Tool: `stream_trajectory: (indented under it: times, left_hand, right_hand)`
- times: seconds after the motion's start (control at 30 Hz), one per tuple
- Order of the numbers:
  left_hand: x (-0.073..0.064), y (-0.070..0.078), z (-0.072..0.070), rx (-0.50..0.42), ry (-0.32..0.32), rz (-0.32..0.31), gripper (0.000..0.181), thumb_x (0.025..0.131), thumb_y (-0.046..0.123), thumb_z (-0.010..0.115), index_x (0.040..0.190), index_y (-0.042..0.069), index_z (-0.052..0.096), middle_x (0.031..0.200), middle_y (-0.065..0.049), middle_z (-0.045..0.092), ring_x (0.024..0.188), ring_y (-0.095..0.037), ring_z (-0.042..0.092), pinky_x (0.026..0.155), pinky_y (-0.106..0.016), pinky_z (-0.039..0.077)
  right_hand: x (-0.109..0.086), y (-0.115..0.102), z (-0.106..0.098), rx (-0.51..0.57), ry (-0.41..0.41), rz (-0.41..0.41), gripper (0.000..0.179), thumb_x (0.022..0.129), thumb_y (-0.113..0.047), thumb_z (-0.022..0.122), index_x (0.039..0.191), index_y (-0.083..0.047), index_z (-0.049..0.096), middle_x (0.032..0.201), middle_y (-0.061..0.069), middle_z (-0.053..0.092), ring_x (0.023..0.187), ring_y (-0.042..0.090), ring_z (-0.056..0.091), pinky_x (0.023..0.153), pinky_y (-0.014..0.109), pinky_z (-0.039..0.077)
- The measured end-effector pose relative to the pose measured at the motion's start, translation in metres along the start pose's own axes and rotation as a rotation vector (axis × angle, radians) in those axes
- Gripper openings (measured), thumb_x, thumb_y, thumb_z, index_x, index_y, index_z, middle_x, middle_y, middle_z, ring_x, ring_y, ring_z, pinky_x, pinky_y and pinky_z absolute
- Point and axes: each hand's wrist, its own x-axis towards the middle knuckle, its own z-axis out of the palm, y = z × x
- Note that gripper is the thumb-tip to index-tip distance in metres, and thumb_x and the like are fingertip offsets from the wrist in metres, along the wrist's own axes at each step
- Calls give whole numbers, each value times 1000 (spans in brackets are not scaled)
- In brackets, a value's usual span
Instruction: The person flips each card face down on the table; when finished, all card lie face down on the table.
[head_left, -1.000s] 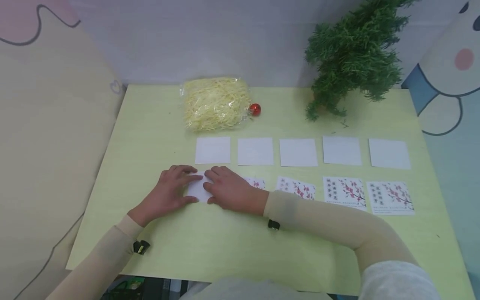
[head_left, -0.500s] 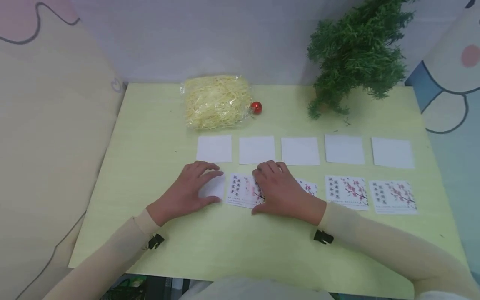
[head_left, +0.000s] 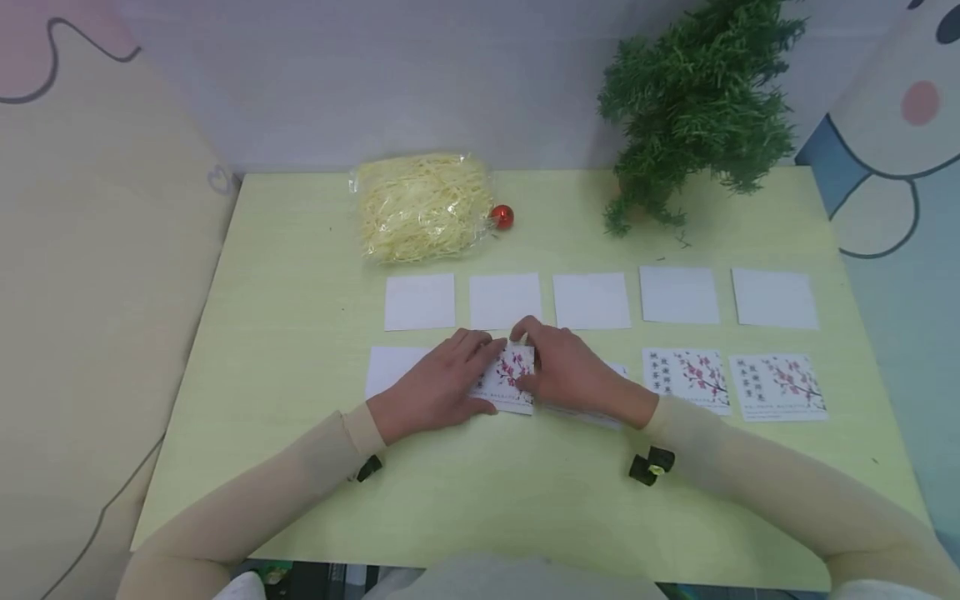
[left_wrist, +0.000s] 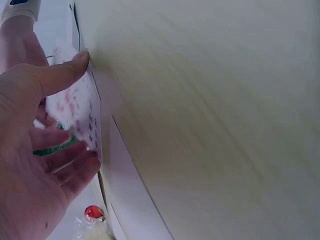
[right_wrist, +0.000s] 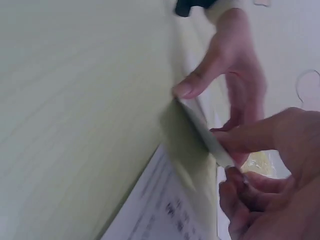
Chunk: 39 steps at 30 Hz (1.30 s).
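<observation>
A white card (head_left: 510, 392) printed with pink blossoms and dark characters is partly raised off the table, its right side higher, between the two hands. My right hand (head_left: 573, 367) pinches its right edge between thumb and curled fingers. My left hand (head_left: 431, 383) is at the left end, its thumb (left_wrist: 72, 70) touching the near corner and its fairly straight fingers by the far edge. In the right wrist view the card (right_wrist: 200, 127) appears nearly edge-on. A blank white card (head_left: 392, 367) lies left of it, partly behind the left hand. Another printed card (head_left: 600, 417) is mostly under the right forearm.
Two more blossom cards (head_left: 686, 382) lie to the right. Several blank cards (head_left: 420, 302) form a row behind. Farther back are a clear bag of yellow shreds (head_left: 423, 208), a red ball (head_left: 502, 217) and a green plant (head_left: 697, 117). The table (head_left: 480, 500) ends near the body.
The left hand moved right from the blank card to the blossom card beside it. The right hand left the blank card, reached that blossom card and raised its right edge.
</observation>
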Motion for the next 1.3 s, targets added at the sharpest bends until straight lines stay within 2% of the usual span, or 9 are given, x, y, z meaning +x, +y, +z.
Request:
stream_trajectory:
  times: [0.13,0.3,0.37,0.47,0.57,0.67,0.87,1.03,1.3]
  left_hand:
    - [6,8,-1,-120,43,-33,106,91,50,90,169,6,35,157,-10,50,130,-24,53,109,-37,53]
    - [9,18,-5,-496,118,-113,106,89,29,93,168,9,26,154,-6,50,128,-22,61,106,-37,57]
    - [7,20,-7,-677,130,-146,107,88,18,93,168,11,21,156,-6,48,136,-25,62,114,-38,55]
    - [4,20,-8,-843,136,-188,111,88,9,92,169,13,16,162,-6,46,151,-27,55,125,-41,45]
    - [-2,17,-6,-784,148,-243,109,88,14,93,168,16,19,162,-4,49,152,-25,53,126,-45,44]
    - [-7,13,-2,-611,152,-274,106,85,24,95,165,14,25,162,-2,48,152,-25,48,126,-51,37]
    - [-14,6,1,-319,124,-254,99,83,33,93,162,10,38,157,-8,50,144,-30,46,117,-57,34]
    - [-16,1,-1,-121,41,-239,83,85,42,92,154,13,56,151,-14,52,141,-35,45,113,-59,37]
    - [-18,-2,-4,-42,-19,-207,80,87,50,93,152,14,64,159,-14,49,145,-36,44,113,-59,39]
  right_hand:
    - [-1,-5,-12,322,83,3,54,95,-6,84,139,-7,53,93,4,65,78,19,62,75,32,51]
    - [-10,-7,-22,580,127,-55,38,107,-6,68,143,-4,55,108,9,78,101,32,75,89,34,59]
    - [-15,-4,-22,544,109,-98,40,104,1,67,143,-5,58,122,10,77,116,33,73,98,41,60]
    - [-19,-1,-17,347,42,-185,56,92,4,82,142,-9,60,146,9,63,134,33,63,109,53,55]
    - [-18,3,-4,130,-3,-265,65,87,-10,94,142,-13,60,158,10,52,141,34,56,114,60,49]
    - [-16,6,8,1,8,-301,62,88,-22,95,140,-12,63,158,14,53,142,37,55,114,64,45]
    - [-10,8,17,-129,12,-309,56,90,-33,95,137,-13,71,154,15,57,143,36,51,116,61,44]
    - [-4,7,20,-232,4,-315,55,90,-38,94,135,-14,75,152,14,59,138,33,54,112,56,48]
    - [-1,6,21,-278,21,-348,51,87,-37,96,130,-16,80,147,12,63,128,32,57,107,51,50]
